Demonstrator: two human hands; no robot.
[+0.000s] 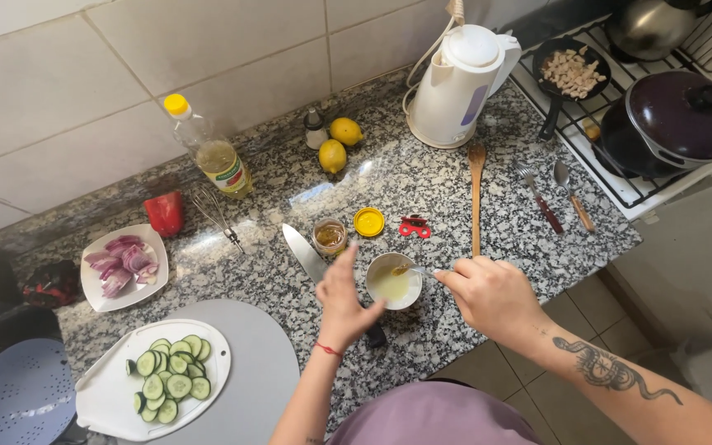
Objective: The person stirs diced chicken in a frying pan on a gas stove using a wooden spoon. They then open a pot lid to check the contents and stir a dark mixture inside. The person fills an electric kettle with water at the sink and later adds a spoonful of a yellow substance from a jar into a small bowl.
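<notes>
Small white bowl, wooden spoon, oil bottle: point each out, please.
small white bowl (382,265), head view, on its far rim.
wooden spoon (476,198), head view, middle of its handle.
oil bottle (217,158), head view, on its clear body.
</notes>
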